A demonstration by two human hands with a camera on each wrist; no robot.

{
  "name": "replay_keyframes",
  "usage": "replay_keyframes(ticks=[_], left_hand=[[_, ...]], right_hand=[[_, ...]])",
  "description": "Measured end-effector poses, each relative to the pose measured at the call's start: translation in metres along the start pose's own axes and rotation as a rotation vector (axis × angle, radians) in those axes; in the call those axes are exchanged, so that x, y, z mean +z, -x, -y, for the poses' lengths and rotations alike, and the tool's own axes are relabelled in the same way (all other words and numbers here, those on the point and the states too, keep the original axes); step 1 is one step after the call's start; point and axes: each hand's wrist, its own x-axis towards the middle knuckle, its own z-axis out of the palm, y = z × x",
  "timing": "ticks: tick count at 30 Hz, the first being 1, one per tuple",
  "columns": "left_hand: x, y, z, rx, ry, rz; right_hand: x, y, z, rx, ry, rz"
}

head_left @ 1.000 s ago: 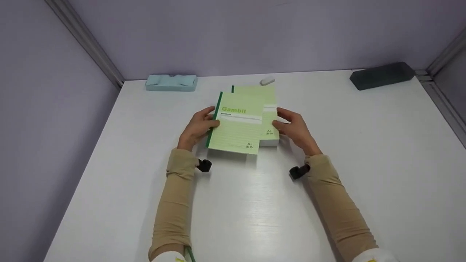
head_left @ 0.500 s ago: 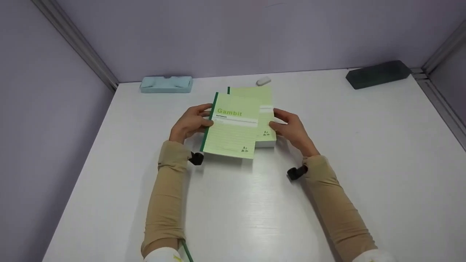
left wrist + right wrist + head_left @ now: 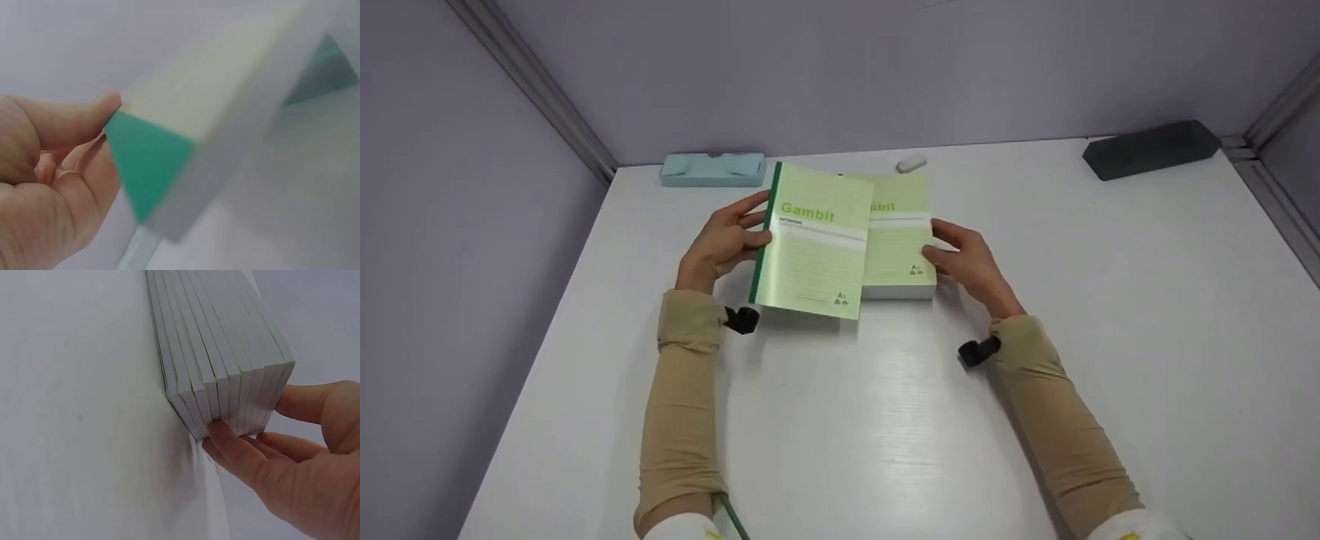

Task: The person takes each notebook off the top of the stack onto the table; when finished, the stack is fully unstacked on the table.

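Head view: my left hand (image 3: 725, 241) pinches the top notebook (image 3: 808, 244) by its dark green spine, raised and tilted above the white table (image 3: 885, 420), overlapping the left part of the stack of notebooks (image 3: 897, 244); my right hand (image 3: 966, 259) steadies the stack's right edge with curled fingers. Left wrist view: thumb on the cover and fingers beneath clamp the notebook (image 3: 185, 135) at its spine corner; I judge it light and flexible, so the bound spine is the stiffest place to hold. Right wrist view: my fingertips (image 3: 220, 433) press the page edges of the stack (image 3: 225, 360), thumb over the top cover; the stack looks heavy, and its smooth covers likely slide.
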Motion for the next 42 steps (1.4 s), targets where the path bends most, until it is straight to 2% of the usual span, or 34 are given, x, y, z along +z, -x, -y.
replay_keyframes(ticks=[7, 14, 23, 28, 31, 37, 42], left_hand=[[-0.023, 0.009, -0.01, 0.036, 0.071, -0.071], [-0.052, 0.018, -0.013, 0.06, 0.129, -0.113], [-0.097, 0.034, -0.014, 0.02, 0.121, -0.188], [-0.125, 0.051, -0.016, -0.005, 0.137, -0.161], [-0.141, 0.062, -0.012, -0.042, 0.121, -0.151], [-0.166, 0.077, 0.001, -0.137, 0.031, -0.177], [-0.176, 0.081, 0.01, -0.207, -0.154, -0.188]], right_hand=[[-0.004, -0.001, -0.002, 0.0, 0.02, -0.009], [-0.009, 0.001, -0.003, 0.025, 0.038, -0.048], [-0.013, 0.007, -0.002, 0.015, 0.033, -0.048], [-0.013, 0.011, -0.002, 0.004, 0.035, -0.044], [-0.012, 0.015, -0.003, 0.005, 0.029, -0.035], [-0.012, 0.023, -0.003, 0.005, 0.023, -0.028], [-0.013, 0.027, -0.002, 0.002, 0.014, -0.022]])
